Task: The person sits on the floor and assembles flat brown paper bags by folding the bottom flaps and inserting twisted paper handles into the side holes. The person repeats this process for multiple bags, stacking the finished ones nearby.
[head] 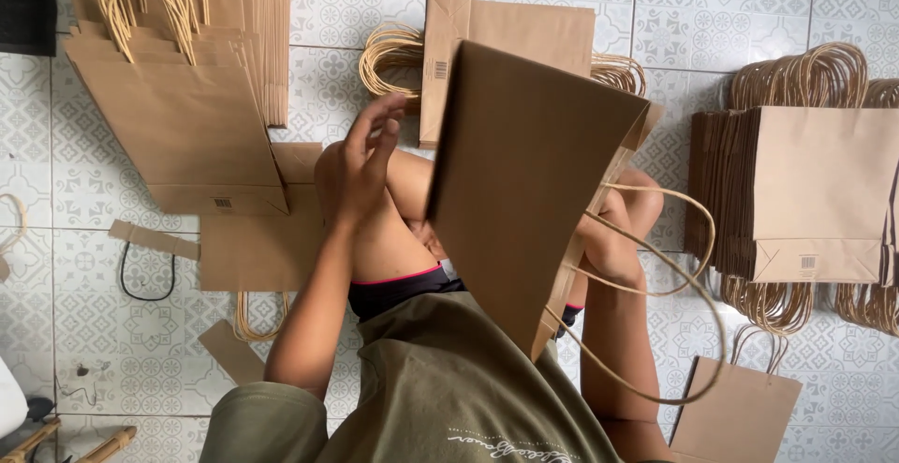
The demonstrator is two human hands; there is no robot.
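Left hand (365, 159) has its fingers loosely curled and a bit spread, tips just beside the near edge of the brown paper bag (524, 182), not clearly pinching it. The right hand (609, 238) is mostly hidden behind the bag, probably gripping it from inside, can't tell how the fingers sit. The bag stands tilted over the knees, rope handles (674, 285) dangling. Flat bag stacks (805, 191) lie on the tiled floor (94, 313) within reach.
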